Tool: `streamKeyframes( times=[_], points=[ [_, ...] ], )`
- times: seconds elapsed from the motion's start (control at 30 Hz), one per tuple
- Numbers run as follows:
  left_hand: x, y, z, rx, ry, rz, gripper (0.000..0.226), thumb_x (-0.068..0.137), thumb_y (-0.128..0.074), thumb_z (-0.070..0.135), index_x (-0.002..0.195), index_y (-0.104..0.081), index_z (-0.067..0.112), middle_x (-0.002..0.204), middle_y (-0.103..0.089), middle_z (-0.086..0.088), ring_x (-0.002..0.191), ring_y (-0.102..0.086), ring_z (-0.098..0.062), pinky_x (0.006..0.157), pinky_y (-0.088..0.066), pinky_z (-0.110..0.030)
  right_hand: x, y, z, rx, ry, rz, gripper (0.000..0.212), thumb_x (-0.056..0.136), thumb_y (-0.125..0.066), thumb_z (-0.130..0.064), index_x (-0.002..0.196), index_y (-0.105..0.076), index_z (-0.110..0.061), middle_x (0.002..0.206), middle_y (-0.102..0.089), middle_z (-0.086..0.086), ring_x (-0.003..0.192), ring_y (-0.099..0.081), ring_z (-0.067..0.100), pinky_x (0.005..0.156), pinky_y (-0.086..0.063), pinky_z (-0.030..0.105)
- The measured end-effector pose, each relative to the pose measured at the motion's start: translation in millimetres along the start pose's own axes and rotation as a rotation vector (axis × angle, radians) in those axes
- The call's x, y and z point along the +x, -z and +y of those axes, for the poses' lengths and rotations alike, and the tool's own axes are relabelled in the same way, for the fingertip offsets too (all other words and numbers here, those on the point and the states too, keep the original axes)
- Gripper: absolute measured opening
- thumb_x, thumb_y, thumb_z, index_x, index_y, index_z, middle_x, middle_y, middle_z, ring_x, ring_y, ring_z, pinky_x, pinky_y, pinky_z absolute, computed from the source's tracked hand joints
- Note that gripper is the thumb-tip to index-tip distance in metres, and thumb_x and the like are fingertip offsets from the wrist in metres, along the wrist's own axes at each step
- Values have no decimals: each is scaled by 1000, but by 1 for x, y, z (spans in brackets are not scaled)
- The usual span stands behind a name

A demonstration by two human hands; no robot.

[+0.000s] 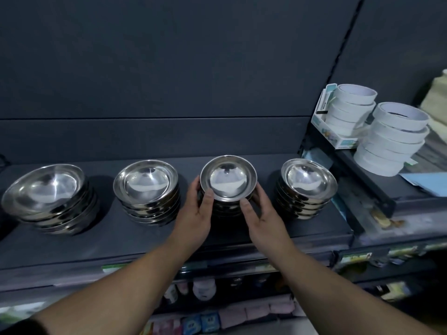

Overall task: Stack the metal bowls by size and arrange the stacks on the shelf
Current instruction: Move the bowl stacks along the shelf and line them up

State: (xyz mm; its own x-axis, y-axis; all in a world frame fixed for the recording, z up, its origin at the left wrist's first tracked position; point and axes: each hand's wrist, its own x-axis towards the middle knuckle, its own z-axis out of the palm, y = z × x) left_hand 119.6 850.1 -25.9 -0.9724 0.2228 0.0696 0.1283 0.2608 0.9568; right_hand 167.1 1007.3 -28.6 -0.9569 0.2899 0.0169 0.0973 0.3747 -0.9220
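shelf (121, 240): dark grey board across the middle of the frame; carries four stacks of metal bowls in a row, each standing apart from the next
first stack (46, 189): far left of the frame; widest bowls of the four; pile askew, top bowl tilted
second stack (146, 181): left of centre; narrower bowls; top bowl slightly tilted; untouched
third stack (228, 177): centre of the frame, between the second and fourth stacks; small bowls; top bowl faces up, shiny inside showing; held on both sides; whether its base rests on the shelf cannot be told
fourth stack (308, 178): right of centre, near the shelf's right end; small bowls; top bowl tilted; untouched
left hand (197, 213): clamped on the left side of the third stack; thumb at the front rim of the top bowl, fingers wrapped round the far side; bare forearm enters from the lower left
right hand (262, 217): clamped on the right side of the same stack; thumb at the front rim, fingers curled behind; bare forearm enters from the lower right
back panel (169, 68): plain dark wall filling the upper frame
rear tape stack (350, 107): white rolls, upper right, standing in a box (343, 141)
front tape stack (394, 139): white rolls, right edge, just beside the box
blue sheet (425, 182): flat, right edge, below the tape
lower shelves (256, 310): bottom of the frame; blurred packets and bottles
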Motion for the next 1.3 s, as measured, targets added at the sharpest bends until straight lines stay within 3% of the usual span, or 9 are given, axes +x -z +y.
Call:
streamKeyframes(
  times=[0.07,0.17,0.3,0.53,0.67,0.83,1.03,1.17,1.3],
  points=[
    [-2,-1,1,9,0,7,66,84,-36,61,145,-26,36,137,-44,21,124,-41,5,92,-27,-1,-1,2,-2,-8,7,-9,72,93,-55,-46,154,-19,-32,150,-39,-18,138,-35,-2,112,-29,19],
    [-2,-2,1,29,-8,9,81,80,-46,71,147,-22,33,146,-41,14,135,-38,-2,113,-31,-25,-1,8,-5,-42,33,-37,88,89,-66,-38,155,-9,-31,144,-37,-20,134,-32,-6,105,-26,12],
    [3,-2,0,17,19,25,93,65,-66,69,144,-27,37,141,-48,17,132,-44,-3,113,-36,-40,7,15,-8,-85,100,-48,90,84,-73,-36,154,-16,-31,152,-35,-14,137,-30,-3,109,-23,13],
    [2,-3,11,40,30,85,89,67,-73,58,142,-34,30,133,-53,13,121,-52,0,107,-42,-29,11,19,-6,-36,131,-47,76,84,-72,-40,149,-32,-33,147,-44,-16,135,-37,-2,112,-30,19],
    [1,-4,15,28,24,87,77,80,-73,32,145,-32,24,115,-51,31,100,-50,26,89,-40,-1,11,16,-3,2,110,-41,77,82,-74,-41,148,-34,-32,142,-50,-15,132,-44,-2,111,-36,21],
    [-1,-6,16,28,44,106,75,82,-72,27,144,-32,20,112,-50,31,95,-49,31,84,-39,3,10,17,-3,17,80,-46,81,82,-74,-40,149,-30,-34,137,-51,-18,130,-46,-1,111,-39,25],
    [-22,-4,10,121,115,64,108,69,-68,67,153,-14,23,152,-35,7,139,-35,-7,116,-31,-36,-10,9,9,-38,-35,66,78,75,-81,-40,139,-42,-18,136,-53,-1,124,-52,13,104,-44,30],
    [-57,3,-6,266,80,149,66,84,-65,47,141,-41,24,138,-46,11,132,-43,-8,112,-36,-32,-32,-2,20,-150,16,81,29,79,-78,-37,96,-62,-21,98,-64,-5,93,-61,10,79,-46,23],
    [-80,29,-20,265,61,336,22,88,-63,34,110,-60,32,111,-62,8,101,-61,-6,93,-50,-31,-41,-20,8,-55,55,-52,18,82,-76,-33,96,-68,-24,93,-69,-11,90,-64,2,80,-50,20]
  ],
)
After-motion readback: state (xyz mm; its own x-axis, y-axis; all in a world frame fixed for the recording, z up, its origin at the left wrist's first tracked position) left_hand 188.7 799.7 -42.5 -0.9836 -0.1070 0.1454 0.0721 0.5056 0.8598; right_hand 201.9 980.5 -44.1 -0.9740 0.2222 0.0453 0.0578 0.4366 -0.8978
